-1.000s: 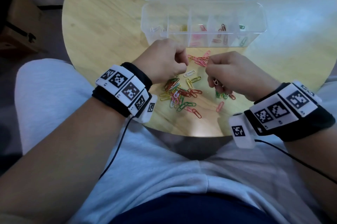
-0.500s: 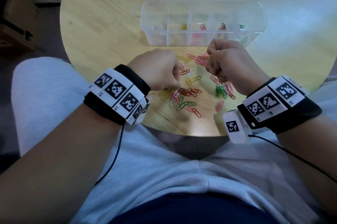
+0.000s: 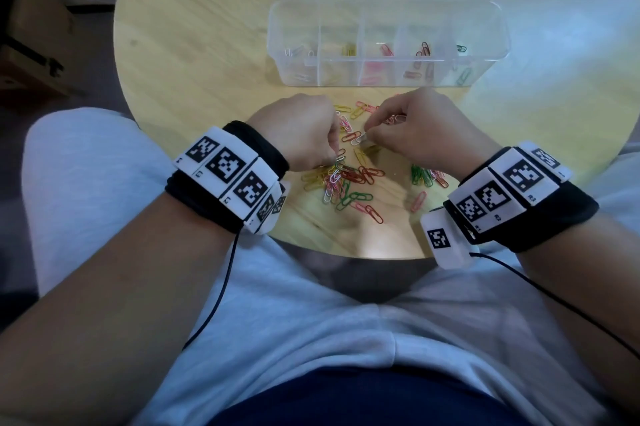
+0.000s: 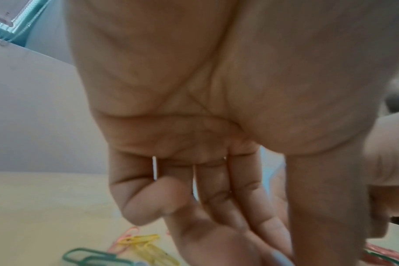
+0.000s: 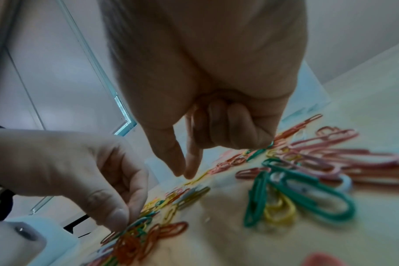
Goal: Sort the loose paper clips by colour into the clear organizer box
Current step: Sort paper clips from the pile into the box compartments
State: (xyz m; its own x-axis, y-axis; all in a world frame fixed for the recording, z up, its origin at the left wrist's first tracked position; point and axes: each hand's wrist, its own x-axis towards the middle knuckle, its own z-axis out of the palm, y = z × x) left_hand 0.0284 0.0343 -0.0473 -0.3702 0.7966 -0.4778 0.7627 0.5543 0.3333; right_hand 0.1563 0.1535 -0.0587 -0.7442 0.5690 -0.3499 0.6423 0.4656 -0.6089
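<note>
From above, the sorting is partway through: the clear organizer box (image 3: 388, 44) stands open at the far side of the round surface (image 3: 194, 44), a few clips already lying in its compartments by colour, while the loose paper clips (image 3: 349, 179) lie scattered near the edge, between the two hands and under them. The right hand (image 3: 426, 134) reaches in from the right, knuckles up, its fingertips meeting at a white clip (image 3: 362, 138); whether the clip is lifted or just touched I cannot tell. The left hand (image 3: 304, 134) is curled over the thickest part of the heap, wrist raised. This looks like the picking step; the next move calls for freeing one clip from the tangle and carrying it to the compartment of its colour. In the left wrist view the left hand's fingers (image 4: 219, 194) bend down towards the surface, a yellow clip (image 4: 146, 243) and a green clip (image 4: 89, 257) lying just beside them; if the grip holds anything, it is hidden. In the right wrist view the right hand's thumb and forefinger come together, tips pointing down just above the clips, the other fingers folded into the palm, with nothing plainly between the two tips, while the left hand's thumb presses into the tangled heap.
</note>
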